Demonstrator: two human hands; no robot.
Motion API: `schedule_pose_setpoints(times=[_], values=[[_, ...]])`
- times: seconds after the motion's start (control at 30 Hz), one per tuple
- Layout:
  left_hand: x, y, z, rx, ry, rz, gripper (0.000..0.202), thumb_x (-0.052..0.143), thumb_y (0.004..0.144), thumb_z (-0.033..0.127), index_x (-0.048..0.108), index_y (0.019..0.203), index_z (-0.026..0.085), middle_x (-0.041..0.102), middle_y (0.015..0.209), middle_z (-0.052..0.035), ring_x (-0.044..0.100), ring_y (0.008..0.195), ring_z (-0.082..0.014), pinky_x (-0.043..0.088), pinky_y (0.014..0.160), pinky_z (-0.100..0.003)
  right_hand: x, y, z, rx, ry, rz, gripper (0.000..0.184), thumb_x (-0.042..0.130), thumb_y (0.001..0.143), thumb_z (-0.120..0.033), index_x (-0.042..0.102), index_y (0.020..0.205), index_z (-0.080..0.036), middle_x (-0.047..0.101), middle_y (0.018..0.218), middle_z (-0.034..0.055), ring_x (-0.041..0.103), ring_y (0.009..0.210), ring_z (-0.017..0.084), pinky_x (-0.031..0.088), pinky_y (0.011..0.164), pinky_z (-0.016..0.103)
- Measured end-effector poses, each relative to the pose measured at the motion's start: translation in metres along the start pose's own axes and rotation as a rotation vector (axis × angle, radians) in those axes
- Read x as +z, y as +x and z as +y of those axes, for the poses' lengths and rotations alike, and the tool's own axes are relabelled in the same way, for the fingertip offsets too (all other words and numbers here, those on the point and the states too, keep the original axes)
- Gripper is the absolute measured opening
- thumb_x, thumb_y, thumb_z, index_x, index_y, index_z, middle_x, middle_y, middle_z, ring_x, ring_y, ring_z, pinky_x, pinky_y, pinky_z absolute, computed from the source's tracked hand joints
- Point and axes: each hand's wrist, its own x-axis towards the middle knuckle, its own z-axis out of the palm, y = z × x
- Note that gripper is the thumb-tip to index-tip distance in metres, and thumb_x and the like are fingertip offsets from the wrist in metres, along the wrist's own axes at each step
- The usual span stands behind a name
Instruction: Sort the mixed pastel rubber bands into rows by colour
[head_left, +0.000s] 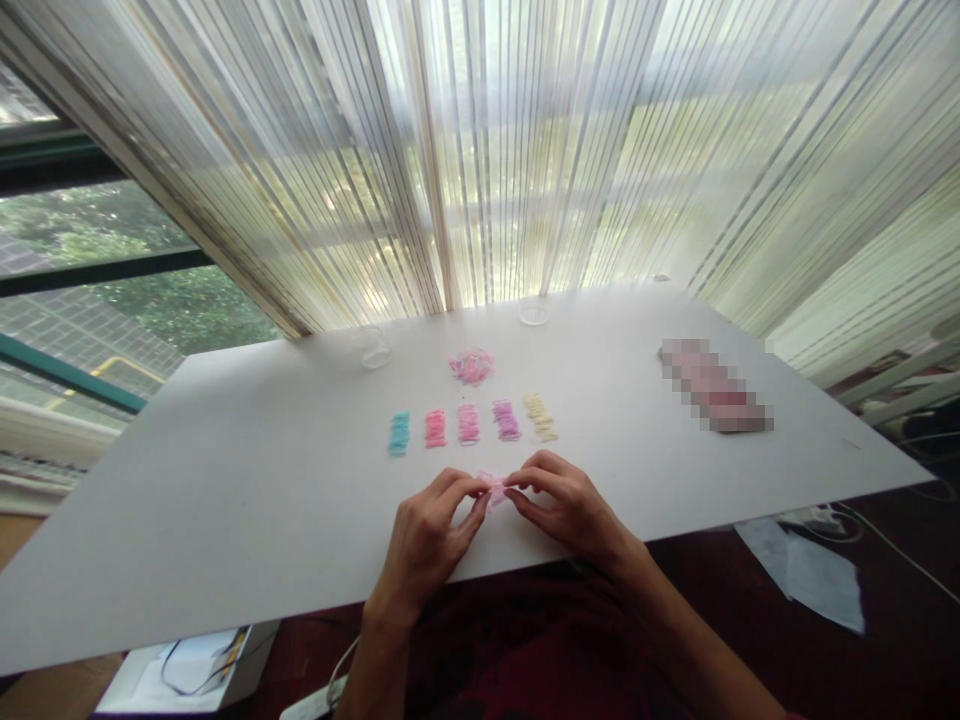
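Near the front edge of the white table [262, 480], my left hand [435, 525] and my right hand [574, 505] pinch a small bunch of light pink bands [493, 488], which look like hair ties. Thumb and forefinger of each hand are closed on either side of it. Just beyond my hands lie five neat stacks of similar bands: turquoise [400, 433], coral pink [435, 428], pink [468, 424], purple [506, 420] and pale yellow [540, 417]. Behind them is a loose heap of mixed-colour bands [472, 366].
Two clear plastic pieces, one at the back left [374, 352] and a round one [534, 314], rest near the curtain [495, 150]. A blurred pinkish oblong object [716, 388] lies on the right. Below the table are a box [187, 675] and a power strip [311, 702].
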Motion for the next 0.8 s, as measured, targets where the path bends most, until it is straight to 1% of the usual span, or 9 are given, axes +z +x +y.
schedule_pose_setpoints(times=[0.2, 0.43, 0.63, 0.8], values=[[0.0015, 0.0007, 0.0002, 0.004, -0.007, -0.005, 0.010, 0.062, 0.098, 0.022, 0.071, 0.103, 0.023, 0.073, 0.095, -0.0010, 0.066, 0.071, -0.0106, 0.054, 0.065, -0.020, 0.0002, -0.0009, 0.0010, -0.006, -0.002, 0.004, 0.009, 0.065, 0.097, -0.020, 0.072, 0.101, -0.023, 0.063, 0.084, 0.0024, 0.063, 0.072, 0.014, 0.055, 0.066, 0.025], [0.0048, 0.0021, 0.0008, 0.030, -0.037, 0.003, 0.011, 0.062, 0.098, 0.021, 0.071, 0.104, 0.023, 0.074, 0.096, -0.0021, 0.071, 0.082, -0.0133, 0.056, 0.068, -0.020, 0.0006, -0.0007, 0.0008, 0.000, -0.001, 0.001, 0.009, 0.065, 0.097, -0.020, 0.073, 0.100, -0.023, 0.064, 0.083, 0.0026, 0.062, 0.071, 0.014, 0.056, 0.065, 0.025], [0.0050, 0.0013, 0.0004, 0.023, -0.044, -0.004, 0.010, 0.062, 0.098, 0.022, 0.071, 0.103, 0.023, 0.074, 0.096, -0.0025, 0.071, 0.081, -0.0134, 0.057, 0.070, -0.021, -0.0002, -0.0004, -0.0002, 0.006, -0.003, -0.005, 0.011, 0.064, 0.096, -0.018, 0.074, 0.098, -0.023, 0.064, 0.083, 0.0029, 0.063, 0.070, 0.015, 0.056, 0.065, 0.025], [0.0059, 0.0019, 0.0012, 0.021, -0.046, -0.002, 0.009, 0.063, 0.097, 0.020, 0.070, 0.101, 0.023, 0.074, 0.096, -0.0011, 0.070, 0.079, -0.0126, 0.056, 0.070, -0.021, -0.0007, -0.0001, -0.0009, 0.011, -0.009, -0.014, 0.011, 0.064, 0.096, -0.019, 0.074, 0.097, -0.023, 0.064, 0.083, 0.0028, 0.063, 0.070, 0.014, 0.056, 0.065, 0.025]])
